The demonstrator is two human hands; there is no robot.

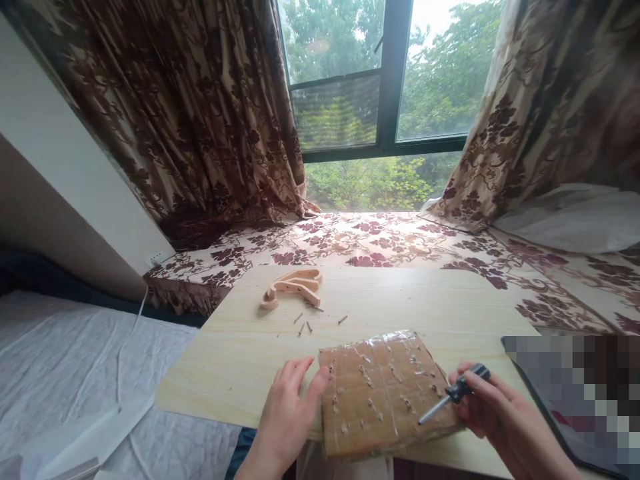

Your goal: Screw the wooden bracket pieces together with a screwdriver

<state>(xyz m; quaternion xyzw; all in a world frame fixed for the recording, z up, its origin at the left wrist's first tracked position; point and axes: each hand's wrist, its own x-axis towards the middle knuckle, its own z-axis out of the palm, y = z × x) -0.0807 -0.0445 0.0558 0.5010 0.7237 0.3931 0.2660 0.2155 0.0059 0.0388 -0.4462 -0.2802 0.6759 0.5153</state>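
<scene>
Daylight from a window (345, 107) falls on a pale wooden table (400, 300), where screws (309, 327) lie near a curved wooden piece (300, 283). At the near edge sits a taped cardboard slab (385, 393). The left hand (290, 407) reaches forward at its left side, fingers loosely bent, thumb at the edge; the right hand (493, 403), angled inward, grips a screwdriver (465, 385), shaft slanting over the cardboard.

No text, label, brand, number or sign can be read.
</scene>
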